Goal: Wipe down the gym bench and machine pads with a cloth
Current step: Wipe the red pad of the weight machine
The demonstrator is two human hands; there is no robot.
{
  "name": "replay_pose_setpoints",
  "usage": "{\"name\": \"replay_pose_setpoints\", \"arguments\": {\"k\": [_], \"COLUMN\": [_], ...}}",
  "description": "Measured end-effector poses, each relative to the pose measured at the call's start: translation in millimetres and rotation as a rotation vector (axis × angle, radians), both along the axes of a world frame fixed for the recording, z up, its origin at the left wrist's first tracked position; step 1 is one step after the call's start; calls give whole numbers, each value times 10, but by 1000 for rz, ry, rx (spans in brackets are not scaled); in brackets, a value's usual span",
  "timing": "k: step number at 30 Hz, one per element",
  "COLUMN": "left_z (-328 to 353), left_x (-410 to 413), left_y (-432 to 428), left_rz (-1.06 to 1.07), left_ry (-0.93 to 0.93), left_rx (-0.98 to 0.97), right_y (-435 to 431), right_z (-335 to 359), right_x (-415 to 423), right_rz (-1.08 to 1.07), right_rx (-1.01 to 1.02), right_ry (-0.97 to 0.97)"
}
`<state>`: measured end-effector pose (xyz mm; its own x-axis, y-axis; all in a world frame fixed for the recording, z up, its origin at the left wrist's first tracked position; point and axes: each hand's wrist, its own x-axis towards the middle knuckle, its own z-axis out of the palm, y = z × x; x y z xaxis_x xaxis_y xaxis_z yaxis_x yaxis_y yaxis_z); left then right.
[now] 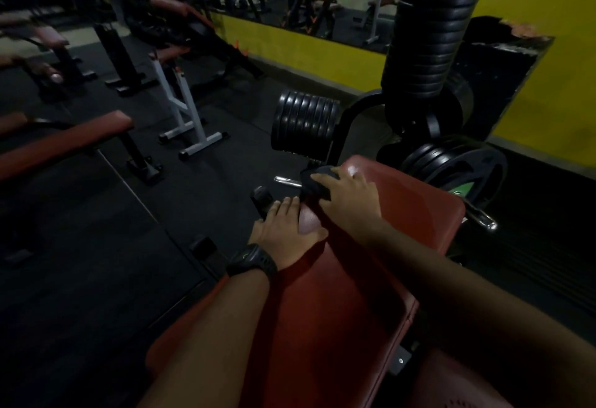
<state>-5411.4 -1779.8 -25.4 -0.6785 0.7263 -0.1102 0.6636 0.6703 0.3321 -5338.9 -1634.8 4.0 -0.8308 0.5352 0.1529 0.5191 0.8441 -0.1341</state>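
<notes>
A red-brown padded bench (403,214) runs from the bottom of the view up to its far end near the middle. My right hand (350,195) presses a dark cloth (314,183) against the far left corner of the pad, fingers spread over it. My left hand (287,225), a black watch on its wrist, lies flat on the pad's left edge just below the cloth, fingers together, holding nothing.
A rack of black weight plates (425,46) stands just beyond the bench end, with more plates (304,125) to its left and low right (451,166). Chrome pegs (287,181) stick out near the cloth. Another red bench (64,140) and a white stand (187,111) lie left.
</notes>
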Motion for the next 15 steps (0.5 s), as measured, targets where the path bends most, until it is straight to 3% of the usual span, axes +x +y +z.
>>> {"name": "replay_pose_setpoints", "arguments": {"k": [6, 12, 15], "left_z": [-12, -11, 7], "left_x": [-35, -157, -163], "left_y": [40, 264, 265], "left_rz": [-41, -65, -87], "left_ry": [-9, 47, 2], "left_rx": [-24, 1, -33], "right_y": [205, 19, 460], "right_z": [-24, -41, 17], "right_x": [197, -19, -150], "right_rz": [-345, 31, -36], "right_rx": [-25, 50, 62], "right_ry": [82, 35, -64]}}
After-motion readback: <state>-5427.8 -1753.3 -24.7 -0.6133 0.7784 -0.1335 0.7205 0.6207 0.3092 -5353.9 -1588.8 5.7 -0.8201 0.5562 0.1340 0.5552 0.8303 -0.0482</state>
